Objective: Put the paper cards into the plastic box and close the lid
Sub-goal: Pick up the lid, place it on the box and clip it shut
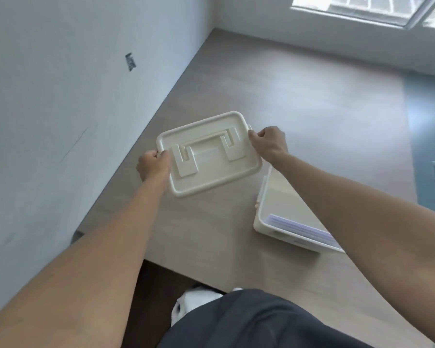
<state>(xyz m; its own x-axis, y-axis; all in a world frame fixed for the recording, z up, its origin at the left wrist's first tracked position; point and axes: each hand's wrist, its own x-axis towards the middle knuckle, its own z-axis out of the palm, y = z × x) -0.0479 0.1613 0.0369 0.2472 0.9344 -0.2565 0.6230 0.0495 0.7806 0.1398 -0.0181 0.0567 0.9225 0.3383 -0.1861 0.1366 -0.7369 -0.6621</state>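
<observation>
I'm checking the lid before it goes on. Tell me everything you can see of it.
The lid is a cream, rounded rectangle of smooth plastic with a raised rim and a flat carry handle folded down across its top. It is off the box, held above the table, tilted slightly. The left hand grips one short edge and the right hand the other. Nothing else touches it.

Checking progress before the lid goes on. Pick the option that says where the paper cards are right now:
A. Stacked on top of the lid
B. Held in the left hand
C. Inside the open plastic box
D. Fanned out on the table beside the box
C: the paper cards lie inside the open plastic box, while both hands hold only the lid.
</observation>
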